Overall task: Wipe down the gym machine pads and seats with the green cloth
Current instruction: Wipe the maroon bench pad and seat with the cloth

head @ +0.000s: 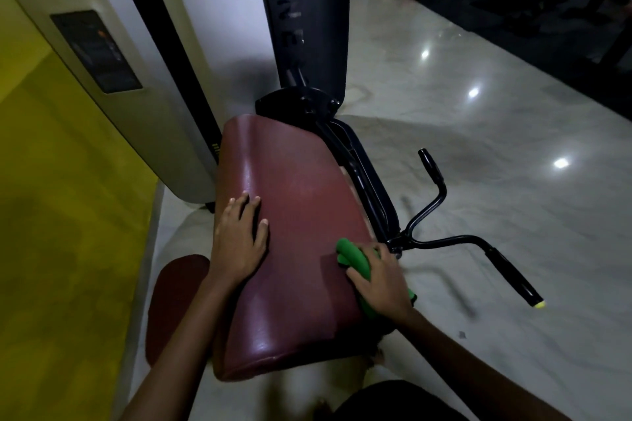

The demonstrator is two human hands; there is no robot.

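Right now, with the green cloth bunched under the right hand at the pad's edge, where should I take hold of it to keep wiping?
Take the green cloth at its rolled upper end, which sticks out past the right hand onto the maroon pad. Come from above, on the pad side: the far side hangs off the pad's right edge beside the black handle bar. The left hand lies flat on the pad.

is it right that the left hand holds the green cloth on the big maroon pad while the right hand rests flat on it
Not quite: the hands are swapped. In the head view the right hand grips the bunched green cloth at the right edge of the large maroon vinyl pad, while the left hand rests flat on it, fingers straight.
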